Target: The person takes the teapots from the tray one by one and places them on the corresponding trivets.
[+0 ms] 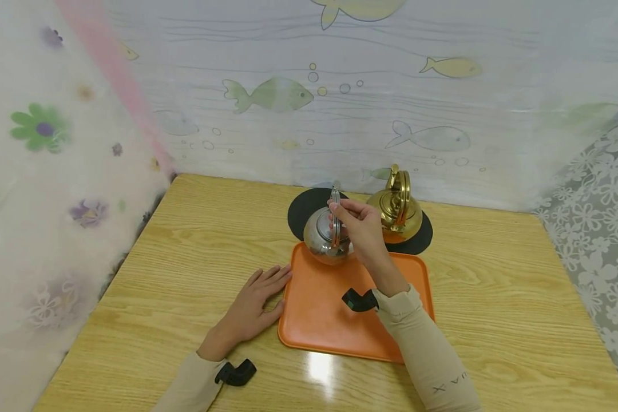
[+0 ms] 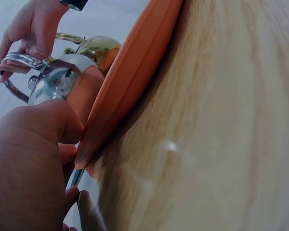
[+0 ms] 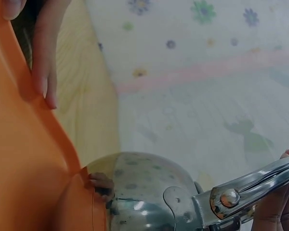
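My right hand [image 1: 365, 232] pinches the upright handle of a shiny silver kettle [image 1: 318, 239], thumb and fingertips around the top of it. The kettle is over the far left part of an orange tray [image 1: 324, 320]; whether its base touches the tray I cannot tell. In the right wrist view the kettle's round body [image 3: 149, 197] reflects the orange. My left hand [image 1: 252, 303] lies at the tray's left edge, fingers extended and flat. Its thumb touches the tray's rim [image 2: 135, 72] in the left wrist view.
A golden kettle [image 1: 386, 212], its handle raised, stands on a black round mat [image 1: 421, 236] behind the tray. Another black mat [image 1: 300, 209] lies behind the silver kettle. The wooden table [image 1: 195, 234] is bordered by fish-patterned and flowered curtains.
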`<state>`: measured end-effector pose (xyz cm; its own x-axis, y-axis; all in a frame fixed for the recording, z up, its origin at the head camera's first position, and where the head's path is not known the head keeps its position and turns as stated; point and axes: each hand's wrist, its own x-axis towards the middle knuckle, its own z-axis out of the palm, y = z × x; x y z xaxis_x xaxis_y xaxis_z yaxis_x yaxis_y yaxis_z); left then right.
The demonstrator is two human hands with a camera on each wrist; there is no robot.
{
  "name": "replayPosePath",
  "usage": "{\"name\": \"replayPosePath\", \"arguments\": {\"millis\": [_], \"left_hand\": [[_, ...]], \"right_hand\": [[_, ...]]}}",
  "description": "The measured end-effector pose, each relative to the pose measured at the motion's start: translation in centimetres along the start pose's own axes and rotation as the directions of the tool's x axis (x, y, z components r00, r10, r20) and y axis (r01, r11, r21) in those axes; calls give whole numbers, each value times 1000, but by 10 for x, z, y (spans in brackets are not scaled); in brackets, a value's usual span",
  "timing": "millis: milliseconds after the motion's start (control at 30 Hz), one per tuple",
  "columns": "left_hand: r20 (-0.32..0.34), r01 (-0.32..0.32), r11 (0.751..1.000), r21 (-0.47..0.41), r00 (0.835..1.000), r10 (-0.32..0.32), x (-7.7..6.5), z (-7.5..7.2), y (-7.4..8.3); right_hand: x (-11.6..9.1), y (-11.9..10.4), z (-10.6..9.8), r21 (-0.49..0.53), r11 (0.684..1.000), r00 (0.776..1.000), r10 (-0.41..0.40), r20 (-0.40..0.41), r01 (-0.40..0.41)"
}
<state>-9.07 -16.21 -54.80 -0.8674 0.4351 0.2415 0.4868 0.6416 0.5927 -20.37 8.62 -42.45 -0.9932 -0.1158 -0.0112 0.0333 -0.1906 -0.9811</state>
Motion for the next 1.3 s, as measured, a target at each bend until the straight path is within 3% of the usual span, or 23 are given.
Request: {"name": "replayPosePath", "arguments": {"millis": [400, 767, 1300], "left_hand": [[3, -1, 1000, -5, 1000, 1, 1, 0, 0], [7, -1, 1000, -1, 1000, 1, -1, 0, 2], [7, 7, 1000, -3, 1000, -7, -1, -3, 3]], "right_hand": [[2, -3, 2, -52, 998, 999, -36, -1, 36], [2, -5, 3, -102, 995, 1000, -21, -10, 20], [17, -7, 6, -140, 990, 999, -30, -32, 25]]}}
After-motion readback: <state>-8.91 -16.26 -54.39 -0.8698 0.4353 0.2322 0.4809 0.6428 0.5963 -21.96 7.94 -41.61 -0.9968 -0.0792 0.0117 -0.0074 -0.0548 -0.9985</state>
